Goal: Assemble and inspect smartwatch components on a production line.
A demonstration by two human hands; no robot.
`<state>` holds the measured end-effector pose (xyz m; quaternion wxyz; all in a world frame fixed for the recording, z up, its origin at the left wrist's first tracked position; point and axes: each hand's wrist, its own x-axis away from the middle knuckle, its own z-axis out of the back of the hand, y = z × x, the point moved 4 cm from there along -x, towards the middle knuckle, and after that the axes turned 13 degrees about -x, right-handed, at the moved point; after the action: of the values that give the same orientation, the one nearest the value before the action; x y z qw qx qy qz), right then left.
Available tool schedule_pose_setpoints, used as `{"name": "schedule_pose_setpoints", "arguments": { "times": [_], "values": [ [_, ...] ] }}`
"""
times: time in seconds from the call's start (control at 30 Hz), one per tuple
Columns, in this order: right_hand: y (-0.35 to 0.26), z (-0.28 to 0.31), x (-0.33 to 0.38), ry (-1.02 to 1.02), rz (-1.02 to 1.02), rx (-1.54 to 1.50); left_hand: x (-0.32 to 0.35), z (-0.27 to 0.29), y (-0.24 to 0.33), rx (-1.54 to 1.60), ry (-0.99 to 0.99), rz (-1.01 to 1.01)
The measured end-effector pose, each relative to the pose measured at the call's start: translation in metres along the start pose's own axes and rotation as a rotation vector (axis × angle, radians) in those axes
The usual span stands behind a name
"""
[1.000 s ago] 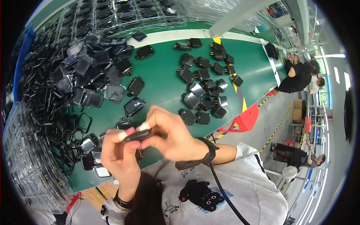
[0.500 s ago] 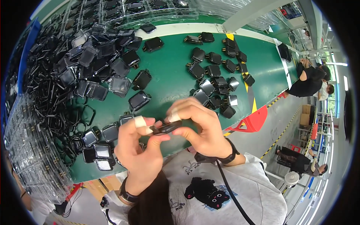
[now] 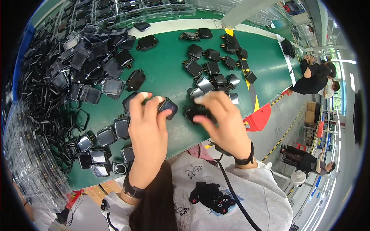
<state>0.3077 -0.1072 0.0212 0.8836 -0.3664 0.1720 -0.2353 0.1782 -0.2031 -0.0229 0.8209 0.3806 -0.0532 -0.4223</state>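
Over the green table (image 3: 231, 42), my left hand (image 3: 148, 127) pinches a black rounded-square smartwatch case (image 3: 169, 109) between thumb and fingers, its glossy face tilted. White tape wraps fingertips of that hand. To its right, my right hand (image 3: 227, 123) curls thumb and fingers about another dark watch case (image 3: 190, 114), low at the tabletop; its far side is hidden by the fingers. Close by the left hand lie several more watch cases (image 3: 106, 136), some partly under it. Beyond the right hand, several cases with small gold tabs (image 3: 211, 68) sit in loose rows.
A heap of clear-covered cases (image 3: 90, 63) and a tangle of thin black frames (image 3: 42, 88) fill the left side. Clear plastic trays (image 3: 32, 158) are stacked at the near left. A red stool (image 3: 259, 118) stands past the table edge. Other people (image 3: 316, 79) sit at the far right.
My hands, which were together on one black piece, have parted. The right has gone down to the table with a dark case; the left now holds a case with its glossy face showing.
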Motion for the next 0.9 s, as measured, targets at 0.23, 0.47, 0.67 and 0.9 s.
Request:
{"name": "schedule_pose_setpoints", "arguments": {
  "times": [0.23, 0.47, 0.67, 0.9],
  "values": [
    [-0.013, -0.025, -0.015, -0.067, 0.059, -0.007, 0.009, 0.028, -0.004, 0.162, -0.036, -0.038],
    [-0.077, -0.064, -0.081, -0.361, 0.457, -0.486, 0.043, 0.073, -0.049, 1.352, -0.114, 0.423],
    [-0.088, -0.144, -0.134, -0.51, 0.674, -0.057, 0.068, 0.126, -0.1, 1.022, 0.156, 0.441],
    [-0.108, -0.136, -0.13, -0.68, 0.586, -0.176, 0.072, 0.139, -0.114, 0.908, 0.431, 0.522]
  ]
}}
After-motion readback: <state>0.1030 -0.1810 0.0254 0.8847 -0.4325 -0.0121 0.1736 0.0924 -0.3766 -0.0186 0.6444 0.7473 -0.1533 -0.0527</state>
